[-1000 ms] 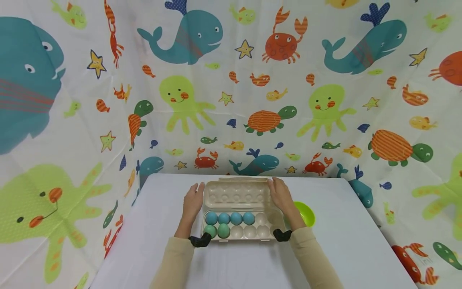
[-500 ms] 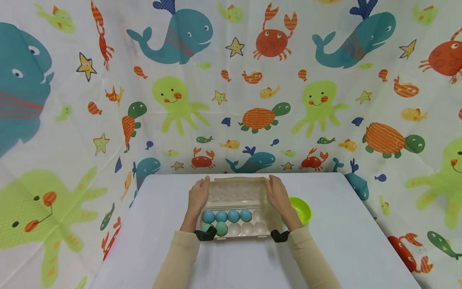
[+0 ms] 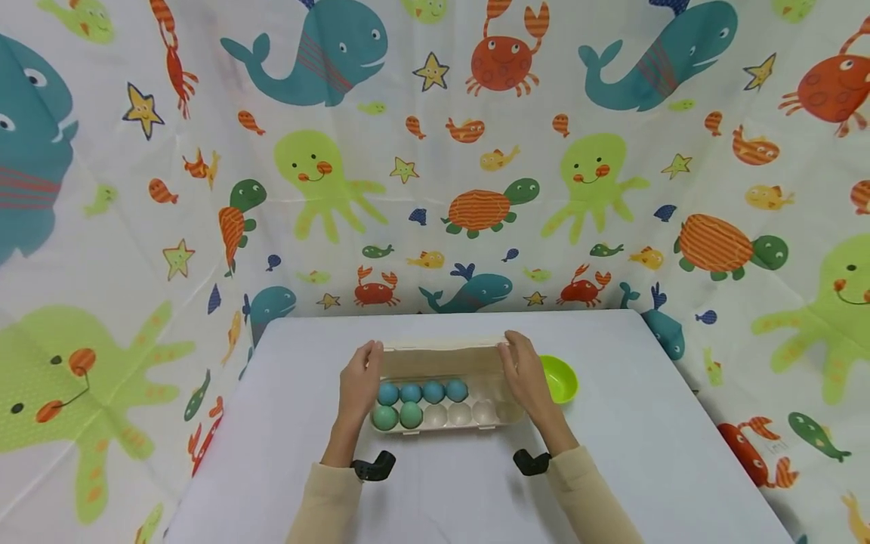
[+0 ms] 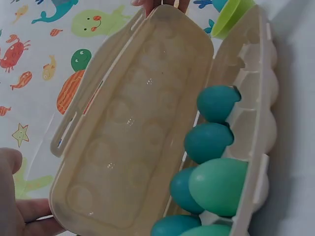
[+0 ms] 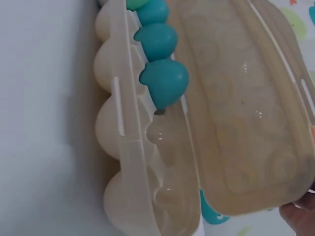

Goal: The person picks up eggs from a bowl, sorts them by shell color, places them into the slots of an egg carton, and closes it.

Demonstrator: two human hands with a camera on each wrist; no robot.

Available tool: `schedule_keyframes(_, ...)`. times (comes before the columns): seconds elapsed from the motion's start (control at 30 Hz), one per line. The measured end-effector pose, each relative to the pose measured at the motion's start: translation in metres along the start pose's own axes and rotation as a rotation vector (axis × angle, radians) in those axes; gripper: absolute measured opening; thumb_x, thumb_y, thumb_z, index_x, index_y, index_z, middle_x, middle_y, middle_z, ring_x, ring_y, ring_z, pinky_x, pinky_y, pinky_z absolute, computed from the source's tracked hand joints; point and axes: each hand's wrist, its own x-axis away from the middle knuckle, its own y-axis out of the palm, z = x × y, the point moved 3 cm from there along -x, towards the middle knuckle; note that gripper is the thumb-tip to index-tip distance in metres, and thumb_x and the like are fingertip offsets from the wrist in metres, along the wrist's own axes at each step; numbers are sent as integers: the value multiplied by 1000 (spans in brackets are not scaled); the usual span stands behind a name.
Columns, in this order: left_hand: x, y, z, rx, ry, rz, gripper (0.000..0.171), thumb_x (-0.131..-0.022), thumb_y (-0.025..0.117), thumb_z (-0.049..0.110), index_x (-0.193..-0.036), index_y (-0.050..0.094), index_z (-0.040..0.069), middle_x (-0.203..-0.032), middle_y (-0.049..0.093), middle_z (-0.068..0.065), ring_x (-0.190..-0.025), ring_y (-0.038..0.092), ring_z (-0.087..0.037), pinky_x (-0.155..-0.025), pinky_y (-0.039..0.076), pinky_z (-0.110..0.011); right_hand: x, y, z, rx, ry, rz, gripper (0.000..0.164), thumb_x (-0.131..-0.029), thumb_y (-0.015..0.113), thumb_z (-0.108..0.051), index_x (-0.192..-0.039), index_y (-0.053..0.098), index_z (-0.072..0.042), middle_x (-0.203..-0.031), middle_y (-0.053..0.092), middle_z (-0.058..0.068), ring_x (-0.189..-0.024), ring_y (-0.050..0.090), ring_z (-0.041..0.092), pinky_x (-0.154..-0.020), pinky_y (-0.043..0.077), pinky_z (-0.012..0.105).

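Note:
A beige egg carton [image 3: 445, 431] stands on the table with its lid [image 4: 133, 118] tilted partway over the tray. Blue eggs [image 3: 433, 391] fill part of the rear row, and two green eggs [image 3: 411, 415] sit at the front left. My left hand [image 3: 360, 378] is at the lid's left end. In the left wrist view its fingers [image 4: 42, 216] touch the lid's corner from behind, while the thumb is apart from it. At the opposite end my right hand [image 3: 526, 378] pinches the lid's corner, with its fingertips [image 5: 298, 216] at the edge in the right wrist view.
A lime-green bowl [image 3: 559, 379] stands right of the carton, partly behind my right hand. White table surface [image 3: 442, 491] lies in front of the carton. A sea-animal print curtain [image 3: 408, 189] hangs behind and at both sides.
The lid has swung from leaning back to tilting forward over the tray. My left hand has come in from beside the carton to the lid's left end. The right hand stays at its end.

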Motion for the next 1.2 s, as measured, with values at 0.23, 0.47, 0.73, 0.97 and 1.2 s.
schedule_keyframes(0.23, 31, -4, -8, -54, 70, -36, 63, -105, 42, 53, -145, 51, 6, -151, 51, -15, -142, 46, -34, -112, 47, -53, 30, -8, 0, 34, -112, -20, 39, -106, 50, -29, -129, 63, -1, -137, 61, 18, -121, 62, 34, -108, 49, 54)
schedule_keyframes(0.47, 64, 7, -22, -224, 134, -105, 68, -104, 46, 49, -148, 44, -3, -161, 34, -19, -151, 28, -40, -122, 29, -59, 64, -4, 3, 202, -159, -104, 38, -104, 54, -27, -130, 65, -2, -144, 58, 18, -139, 49, 36, -117, 42, 52)
schedule_keyframes(0.73, 83, 19, -42, -358, 182, -113, 69, -103, 53, 44, -149, 40, -4, -164, 29, -17, -153, 24, -37, -123, 30, -56, 84, 3, 6, 297, -185, -136, 44, -102, 57, -24, -137, 58, 3, -147, 53, 23, -142, 44, 40, -115, 42, 53)
schedule_keyframes(0.97, 92, 27, -54, -382, 233, -57, 67, -99, 61, 37, -147, 43, -7, -163, 30, -20, -151, 28, -41, -121, 33, -56, 94, 14, 12, 348, -206, -124, 48, -100, 62, -20, -137, 54, 10, -146, 52, 26, -140, 45, 42, -112, 45, 52)
schedule_keyframes(1.2, 94, 32, -62, -423, 314, 7, 67, -96, 68, 32, -145, 45, -8, -160, 33, -22, -147, 34, -44, -118, 36, -55, 99, 19, 18, 369, -268, -72, 49, -96, 66, -17, -136, 55, 10, -145, 53, 26, -139, 47, 41, -111, 46, 52)
